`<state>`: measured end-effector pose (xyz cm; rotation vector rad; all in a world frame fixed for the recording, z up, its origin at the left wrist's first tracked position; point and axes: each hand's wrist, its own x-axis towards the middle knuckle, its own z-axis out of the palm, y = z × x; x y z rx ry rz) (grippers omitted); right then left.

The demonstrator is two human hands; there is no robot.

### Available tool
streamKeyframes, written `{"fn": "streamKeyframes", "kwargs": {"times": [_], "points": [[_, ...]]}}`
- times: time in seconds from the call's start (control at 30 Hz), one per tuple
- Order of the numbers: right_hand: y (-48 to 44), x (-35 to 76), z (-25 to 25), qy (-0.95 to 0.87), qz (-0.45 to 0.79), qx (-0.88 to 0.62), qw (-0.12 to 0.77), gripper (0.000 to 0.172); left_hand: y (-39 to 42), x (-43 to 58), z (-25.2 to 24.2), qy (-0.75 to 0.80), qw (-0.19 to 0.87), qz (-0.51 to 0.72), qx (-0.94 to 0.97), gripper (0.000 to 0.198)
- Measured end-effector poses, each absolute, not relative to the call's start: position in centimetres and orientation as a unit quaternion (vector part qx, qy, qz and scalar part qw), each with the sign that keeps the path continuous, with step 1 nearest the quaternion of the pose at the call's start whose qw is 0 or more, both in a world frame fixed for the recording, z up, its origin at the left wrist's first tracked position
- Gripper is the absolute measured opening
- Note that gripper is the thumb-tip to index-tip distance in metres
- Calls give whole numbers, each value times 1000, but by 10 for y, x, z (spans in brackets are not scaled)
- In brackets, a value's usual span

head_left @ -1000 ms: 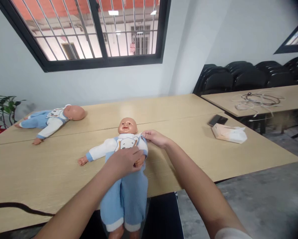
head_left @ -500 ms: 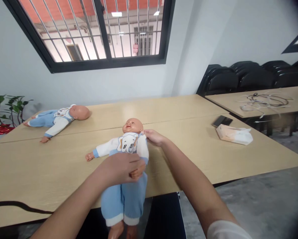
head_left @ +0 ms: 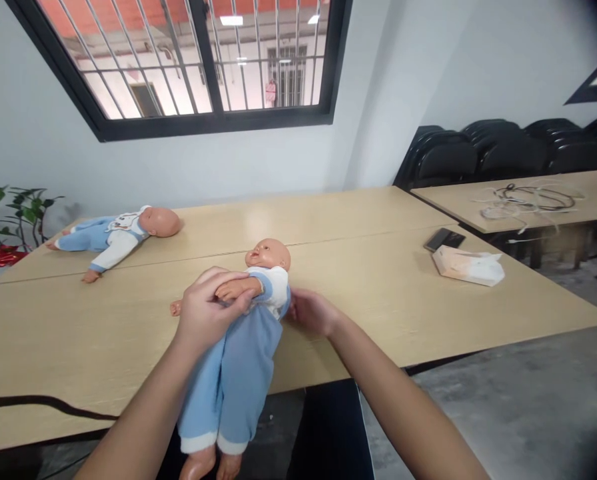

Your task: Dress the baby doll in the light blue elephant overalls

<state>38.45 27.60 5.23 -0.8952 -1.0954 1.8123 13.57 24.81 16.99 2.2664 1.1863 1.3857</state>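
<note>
Head view. A baby doll in a white top and blue trousers lies at the near edge of the worktop, rolled partly onto its side, head away from the person and legs hanging over the edge. The left hand is closed over the doll's upper arm and chest, its grip wrapping the small arm that crosses the body; judged from the tilt, this hold is what keeps the doll on its side. The right hand lies against the doll's back at the waist, fingers tucked behind the cloth; whether that grip is closed on the fabric cannot be told.

A second doll, dressed alike, lies on its back well apart on the far left of the worktop. To the right sit a dark phone and, just beside it, a tissue pack. A neighbouring table carries loose cables. No brand, label or writing is legible anywhere.
</note>
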Motion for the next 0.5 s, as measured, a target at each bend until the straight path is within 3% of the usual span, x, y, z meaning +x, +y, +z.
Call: {"fn": "streamKeyframes", "kwargs": {"times": [0.07, 0.13, 0.23, 0.33, 0.5], "points": [[264, 384, 50, -410, 729, -368, 407, 33, 247, 136, 170, 400, 114, 475, 776, 20], [257, 381, 49, -471, 664, -408, 414, 26, 246, 138, 169, 392, 110, 474, 780, 21], [255, 377, 48, -571, 470, -533, 411, 12, 242, 141, 169, 379, 94, 477, 787, 22], [260, 372, 49, -560, 286, -686, 367, 7, 237, 144, 170, 362, 80, 489, 790, 21], [277, 370, 60, -558, 222, -751, 276, 32, 234, 149, 171, 315, 65, 496, 807, 22]]}}
